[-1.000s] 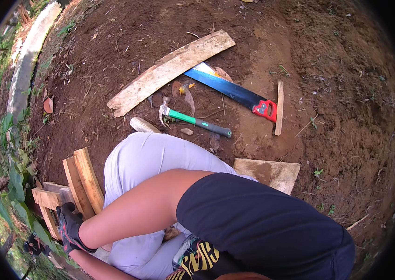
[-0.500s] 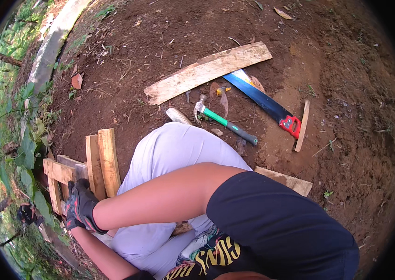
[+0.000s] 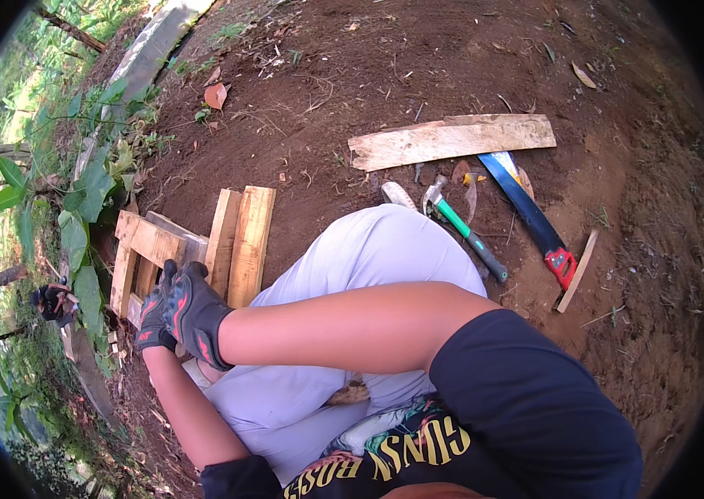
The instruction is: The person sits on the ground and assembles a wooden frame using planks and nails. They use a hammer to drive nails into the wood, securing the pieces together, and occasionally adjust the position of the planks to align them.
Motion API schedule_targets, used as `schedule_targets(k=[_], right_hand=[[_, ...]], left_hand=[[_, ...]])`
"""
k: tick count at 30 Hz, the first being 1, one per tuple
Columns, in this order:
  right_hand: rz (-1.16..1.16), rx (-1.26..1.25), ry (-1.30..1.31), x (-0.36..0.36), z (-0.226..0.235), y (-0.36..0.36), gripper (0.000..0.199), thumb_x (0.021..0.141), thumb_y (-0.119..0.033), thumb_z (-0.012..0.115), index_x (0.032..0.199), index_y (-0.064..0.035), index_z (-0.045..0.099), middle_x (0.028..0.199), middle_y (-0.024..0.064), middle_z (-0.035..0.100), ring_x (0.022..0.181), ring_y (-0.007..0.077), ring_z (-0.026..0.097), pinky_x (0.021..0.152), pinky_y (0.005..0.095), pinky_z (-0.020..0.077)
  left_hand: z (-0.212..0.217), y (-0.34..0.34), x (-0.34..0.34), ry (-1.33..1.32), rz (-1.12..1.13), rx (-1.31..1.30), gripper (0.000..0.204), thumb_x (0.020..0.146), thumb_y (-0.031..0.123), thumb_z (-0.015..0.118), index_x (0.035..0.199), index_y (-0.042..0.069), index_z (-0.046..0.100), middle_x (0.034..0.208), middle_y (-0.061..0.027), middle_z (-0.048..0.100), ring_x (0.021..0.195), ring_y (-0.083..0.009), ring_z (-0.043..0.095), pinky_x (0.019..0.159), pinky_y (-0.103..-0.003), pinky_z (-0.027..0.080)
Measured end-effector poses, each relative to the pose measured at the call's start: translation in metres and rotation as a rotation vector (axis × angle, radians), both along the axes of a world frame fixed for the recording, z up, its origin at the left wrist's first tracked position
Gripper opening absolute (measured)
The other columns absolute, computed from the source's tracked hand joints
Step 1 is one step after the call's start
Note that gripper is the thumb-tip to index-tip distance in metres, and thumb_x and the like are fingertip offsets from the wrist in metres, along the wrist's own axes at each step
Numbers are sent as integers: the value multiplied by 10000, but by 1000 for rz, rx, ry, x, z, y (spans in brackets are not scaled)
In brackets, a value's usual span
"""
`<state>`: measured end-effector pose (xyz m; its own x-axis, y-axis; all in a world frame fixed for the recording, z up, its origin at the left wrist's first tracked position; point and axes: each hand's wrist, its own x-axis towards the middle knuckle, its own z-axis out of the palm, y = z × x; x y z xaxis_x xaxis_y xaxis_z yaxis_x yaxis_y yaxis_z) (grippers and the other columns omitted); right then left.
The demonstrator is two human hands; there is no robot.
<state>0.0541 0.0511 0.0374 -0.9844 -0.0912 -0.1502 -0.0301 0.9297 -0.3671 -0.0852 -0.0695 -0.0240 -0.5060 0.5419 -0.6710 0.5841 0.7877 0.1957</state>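
Note:
Both my hands wear dark grey gloves with red marks and sit side by side at a small wooden frame on the ground to the left. My left hand grips the near part of the frame, its fingers partly hidden. Across from the right comes my other arm, and my right hand lies against my left one, fingers curled over the wood. Two short boards lean upright right beside the frame, close to my right hand and my knee.
A claw hammer with a green and black handle lies beyond my knee. Further right are a handsaw with a red handle and a thin wood strip. A long plank lies behind them. At far left, a person sits among plants.
The whole view has swung, so the frame, tools and plank appear farther right. My two hands stay together at the frame.

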Motion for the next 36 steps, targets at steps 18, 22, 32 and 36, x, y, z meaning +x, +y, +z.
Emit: schedule_targets(k=[18,22,32,36], right_hand=[[39,-8,-90,-12,53,121,327,924,-243,641,1189,-77,737,1138,188,766,1093,354,748,900,522,575],[-65,-7,-294,-16,35,196,462,932,-218,651,1377,-98,684,1251,206,741,1193,395,707,1031,502,564],[-45,165,-310,-41,-30,160,482,928,-80,574,1370,-201,722,1279,187,734,1223,389,697,1035,530,561],[6,360,-196,-35,-57,151,269,992,-164,588,1219,-154,731,1205,178,742,1201,373,709,1011,517,582]], left_hand=[[37,26,21,55,78,-38,804,929,537,731,1538,51,533,1492,-271,623,1360,-423,626,1104,-492,534],[57,36,18,0,147,-103,923,921,617,722,1633,87,468,1542,-215,620,1405,-382,612,1171,-463,500],[62,-4,-16,140,361,-58,753,997,567,570,1576,86,548,1501,-239,643,1378,-406,627,1158,-490,503],[67,-18,-22,185,465,-35,692,992,548,565,1488,69,622,1470,-239,661,1351,-416,642,1148,-503,510]])
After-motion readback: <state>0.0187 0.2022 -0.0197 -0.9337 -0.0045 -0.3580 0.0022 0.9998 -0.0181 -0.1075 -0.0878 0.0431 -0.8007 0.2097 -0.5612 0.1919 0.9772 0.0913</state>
